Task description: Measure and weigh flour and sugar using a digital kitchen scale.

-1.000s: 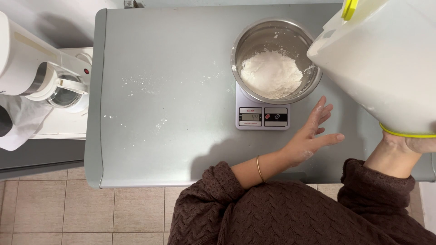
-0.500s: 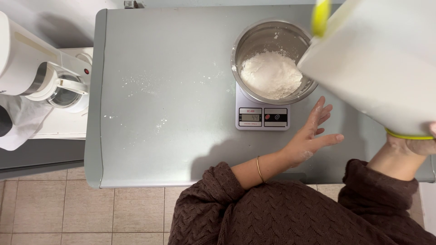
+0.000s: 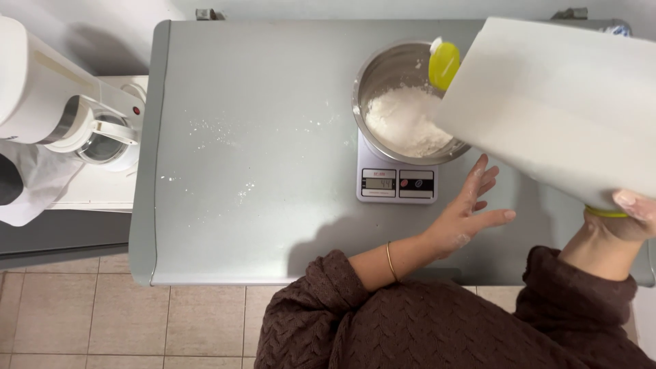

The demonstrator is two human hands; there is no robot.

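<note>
— While she tips it, note where everything sits. What has she got?

— Right hand [image 3: 632, 208] clamped under the base of a big white container [image 3: 560, 109], fingers wrapped on its bottom rim. It hangs tilted over the far right corner of the surface [image 3: 273, 102], its yellow-green spout cap [image 3: 444, 63] just over the rim of the steel bowl [image 3: 383, 68].

— And the other hand?

— Left hand [image 3: 468, 215] flat and spread, fingers fanned, holding nothing. It rests on the surface just right of the grey kitchen scale [image 3: 396, 181], which carries the bowl.

— How would that container handle?

— Bulky, stiff-walled plastic, smooth sides, probably heavy. One grip at the base looks marginal to me; a second hand on the wall near the spout would steady it. Flour dust on her fingers could make it slippery.

— Bowl contents?

— A heap of white powder [image 3: 403, 123], piled toward the right side. Bowl is rigid, light, and could slide on the scale if knocked.

— What is in the way?

— Container hides the scale's right edge and part of the bowl. Spilled powder specks [image 3: 205, 126] dot the middle of the surface. Off the left edge stands a white coffee machine [image 3: 61, 102] on a lower shelf, well apart. Brown knitted sleeves [image 3: 410, 321] crowd the near edge.
</note>
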